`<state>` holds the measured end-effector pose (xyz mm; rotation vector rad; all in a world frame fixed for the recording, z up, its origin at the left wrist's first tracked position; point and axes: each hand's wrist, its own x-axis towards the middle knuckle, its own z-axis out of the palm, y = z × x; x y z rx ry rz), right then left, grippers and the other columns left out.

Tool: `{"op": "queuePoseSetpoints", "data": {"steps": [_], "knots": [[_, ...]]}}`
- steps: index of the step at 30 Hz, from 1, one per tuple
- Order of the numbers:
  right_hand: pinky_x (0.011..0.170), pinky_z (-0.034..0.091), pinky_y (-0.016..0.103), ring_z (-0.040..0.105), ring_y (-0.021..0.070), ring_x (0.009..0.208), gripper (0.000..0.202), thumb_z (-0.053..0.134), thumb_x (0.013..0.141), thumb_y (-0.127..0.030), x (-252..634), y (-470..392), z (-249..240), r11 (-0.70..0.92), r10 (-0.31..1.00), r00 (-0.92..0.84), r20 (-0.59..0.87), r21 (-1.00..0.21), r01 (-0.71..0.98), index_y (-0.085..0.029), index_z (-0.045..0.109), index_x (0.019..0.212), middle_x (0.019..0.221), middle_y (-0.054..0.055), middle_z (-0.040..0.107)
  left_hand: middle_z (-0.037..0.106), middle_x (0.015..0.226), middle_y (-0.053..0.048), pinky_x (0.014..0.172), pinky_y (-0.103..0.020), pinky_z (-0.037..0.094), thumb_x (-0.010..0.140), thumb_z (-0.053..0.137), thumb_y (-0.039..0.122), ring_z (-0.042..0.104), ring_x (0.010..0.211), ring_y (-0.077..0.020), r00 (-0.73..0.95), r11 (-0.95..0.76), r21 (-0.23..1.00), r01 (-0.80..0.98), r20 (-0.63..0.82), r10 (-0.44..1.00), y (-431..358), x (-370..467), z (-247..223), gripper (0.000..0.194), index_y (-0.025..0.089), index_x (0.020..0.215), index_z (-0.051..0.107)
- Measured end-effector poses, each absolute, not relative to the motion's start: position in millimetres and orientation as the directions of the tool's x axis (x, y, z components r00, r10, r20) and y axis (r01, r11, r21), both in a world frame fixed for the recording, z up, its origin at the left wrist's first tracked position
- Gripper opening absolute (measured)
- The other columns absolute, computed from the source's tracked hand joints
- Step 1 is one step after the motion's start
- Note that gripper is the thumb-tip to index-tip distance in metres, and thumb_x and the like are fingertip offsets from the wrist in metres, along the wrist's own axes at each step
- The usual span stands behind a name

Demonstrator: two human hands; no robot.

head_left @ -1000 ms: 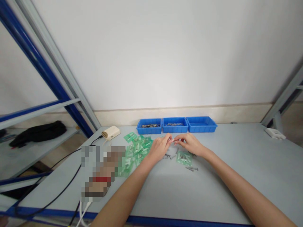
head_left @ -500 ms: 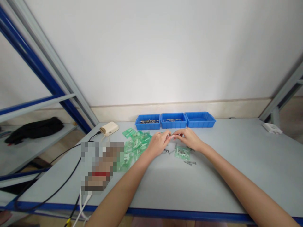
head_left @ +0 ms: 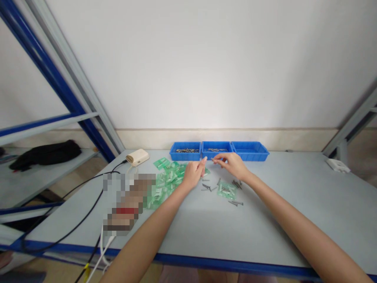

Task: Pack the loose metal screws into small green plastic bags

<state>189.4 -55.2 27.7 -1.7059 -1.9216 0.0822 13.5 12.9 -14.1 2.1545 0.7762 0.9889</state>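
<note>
My left hand is closed, its thumb pointing up, beside a heap of small green plastic bags. Green film shows just right of its fingers; whether the hand grips it is hidden. Slightly apart to the right, my right hand pinches a small dark piece that looks like a screw between thumb and fingers. Below the hands lie loose screws and one filled green bag. More screws rest nearer the front of the table.
Three blue bins stand against the wall: the left bin and middle bin contain metal screws, while nothing shows inside the right bin. A cream power bank with cables and a pixelated object lie left. A white box sits far right.
My hands were together at the fingertips and have come apart. The left moved slightly left, the right slightly up. Screws beneath them now show more fully.
</note>
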Motion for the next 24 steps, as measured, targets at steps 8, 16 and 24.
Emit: {"op": "queuePoseSetpoints", "data": {"steps": [8, 16, 24], "knots": [[0.094, 0.033, 0.048, 0.04, 0.0334, 0.121, 0.031, 0.05, 0.09, -0.026, 218.5, -30.4, 56.1, 0.047, 0.856, 0.071, 0.512, -0.214, 0.976, -0.018, 0.062, 0.117, 0.136, 0.014, 0.042, 0.05, 0.042, -0.001, 0.059, -0.023, 0.039, 0.092, 0.021, 0.058, 0.051, 0.047, -0.0109, 0.394, -0.586, 0.778, 0.226, 0.478, 0.785, 24.0, 7.3, -10.3, 0.068, 0.018, 0.042, 0.045], [0.086, 0.037, 0.031, 0.054, 0.0191, 0.097, 0.008, 0.064, 0.081, -0.026, 205.2, -80.9, -1.2, 0.303, 0.952, -0.258, 0.162, -0.397, 0.867, -0.023, 0.069, 0.086, 0.1, 0.003, 0.061, 0.051, 0.045, -0.001, 0.059, -0.024, 0.035, 0.096, 0.022, 0.049, 0.051, 0.049, -0.0113, 0.534, -0.698, 0.65, 0.302, 0.491, 0.688, 10.0, 10.2, -7.1, 0.066, 0.017, 0.046, 0.047], [0.077, 0.036, 0.03, 0.055, 0.0179, 0.081, 0.008, 0.06, 0.08, -0.023, 202.0, -81.2, -6.6, 0.191, 0.971, -0.089, 0.221, -0.502, 0.844, -0.019, 0.067, 0.079, 0.083, 0.002, 0.065, 0.066, 0.08, -0.001, 0.075, -0.027, 0.038, 0.095, 0.038, 0.045, 0.058, 0.073, -0.0149, 0.845, -0.936, 0.147, 0.319, 0.403, 0.351, 2.5, 13.8, -10.8, 0.035, 0.017, 0.091, 0.058]]}}
